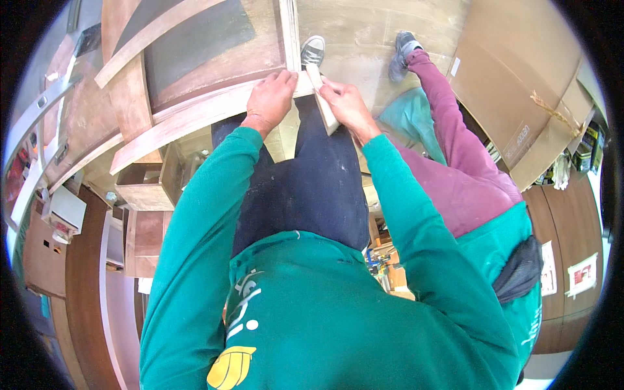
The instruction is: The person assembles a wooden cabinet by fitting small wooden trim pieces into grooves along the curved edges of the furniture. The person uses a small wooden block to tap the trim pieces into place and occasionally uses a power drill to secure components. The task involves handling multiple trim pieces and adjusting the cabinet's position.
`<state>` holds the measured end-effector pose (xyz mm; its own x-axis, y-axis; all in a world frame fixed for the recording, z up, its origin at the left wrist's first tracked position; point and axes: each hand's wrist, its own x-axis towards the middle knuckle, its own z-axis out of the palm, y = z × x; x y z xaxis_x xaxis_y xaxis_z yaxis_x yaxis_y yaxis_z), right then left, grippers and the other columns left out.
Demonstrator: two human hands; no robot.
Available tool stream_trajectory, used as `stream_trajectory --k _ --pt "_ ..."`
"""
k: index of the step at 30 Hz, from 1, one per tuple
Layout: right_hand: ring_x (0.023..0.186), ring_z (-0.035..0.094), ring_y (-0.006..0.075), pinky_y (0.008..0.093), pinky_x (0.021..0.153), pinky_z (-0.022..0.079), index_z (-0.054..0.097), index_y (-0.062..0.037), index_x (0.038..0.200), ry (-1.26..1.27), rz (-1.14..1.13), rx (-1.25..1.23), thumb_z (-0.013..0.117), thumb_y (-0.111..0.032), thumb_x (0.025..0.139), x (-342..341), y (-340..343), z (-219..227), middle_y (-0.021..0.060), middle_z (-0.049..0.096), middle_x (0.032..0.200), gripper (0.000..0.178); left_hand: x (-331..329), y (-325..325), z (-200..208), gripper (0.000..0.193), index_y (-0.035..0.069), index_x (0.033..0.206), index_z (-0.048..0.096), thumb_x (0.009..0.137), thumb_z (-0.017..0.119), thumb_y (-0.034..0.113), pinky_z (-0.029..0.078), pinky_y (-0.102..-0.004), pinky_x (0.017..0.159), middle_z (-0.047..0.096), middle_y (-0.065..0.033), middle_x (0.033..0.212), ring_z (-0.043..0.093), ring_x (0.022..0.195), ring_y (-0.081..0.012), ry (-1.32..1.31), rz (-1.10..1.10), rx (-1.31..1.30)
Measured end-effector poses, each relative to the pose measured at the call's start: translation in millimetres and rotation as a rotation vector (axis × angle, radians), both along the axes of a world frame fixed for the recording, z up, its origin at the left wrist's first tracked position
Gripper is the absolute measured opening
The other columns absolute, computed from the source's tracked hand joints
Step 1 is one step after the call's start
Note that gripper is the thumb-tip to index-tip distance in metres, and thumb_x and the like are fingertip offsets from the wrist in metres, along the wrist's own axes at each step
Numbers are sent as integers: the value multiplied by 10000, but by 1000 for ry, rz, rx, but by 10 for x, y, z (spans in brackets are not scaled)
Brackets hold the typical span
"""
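A long pale wooden board (185,123) runs along the near edge of a wooden panel (185,78). My left hand (272,99) curls over the board by the panel's right corner, its fingers bent and closed there. In my right hand (346,104) is a short, narrow piece of wood (323,104), pinched along its right side. That piece stands across the end of the long board, slanting toward me. Whether the two touch cannot be made out.
A co-worker in maroon trousers (448,117) bends close on my right. Beyond them leans a large cardboard sheet (520,71). Open wooden boxes (146,185) stand below the board at left. Loose wood strips (159,36) lie over the panel, and a metal frame (32,149) rises far left.
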<state>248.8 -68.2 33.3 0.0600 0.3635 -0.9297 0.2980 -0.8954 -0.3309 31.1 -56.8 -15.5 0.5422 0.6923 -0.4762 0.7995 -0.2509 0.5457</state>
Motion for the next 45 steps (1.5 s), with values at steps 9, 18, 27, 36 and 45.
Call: stream_trajectory --k 9,18,27,36,45 --pt "1050 774 308 436 951 574 826 -53 1135 36 -44 36 667 -391 1026 25 113 -1495 198 810 1122 389 22 -4 18 495 84 1365 677 872 680 46 616 -481 945 693 -107 1256 706 1126 -342 -36 -3 48" --pt "1135 769 257 368 1005 562 692 -31 1421 -10 50 139 646 -361 1047 75 -182 -379 235 777 1275 501 52 26 -31 379 65 1295 680 919 644 94 620 -452 926 679 -81 1144 705 1130 -287 -39 45 61" --pt "1118 762 237 355 1001 558 760 -25 1319 -48 -13 84 677 -314 1020 -62 -34 -767 193 800 1224 423 20 30 -21 544 92 1362 680 823 706 32 623 -443 964 704 -84 1305 704 1196 -307 22 9 22" --pt "1074 751 446 487 967 591 826 -83 1116 -163 152 222 590 -482 1010 9 212 -1760 246 776 1152 475 38 -10 -105 603 145 1443 658 848 703 56 627 -473 920 693 -108 1299 707 1161 -334 28 -11 15" --pt "1085 766 290 347 970 564 735 5 1342 -45 30 215 652 -346 1042 -4 -51 -209 228 783 1232 470 30 45 33 521 129 1377 663 862 711 66 627 -463 926 680 -72 1277 709 1170 -300 54 3 -21"
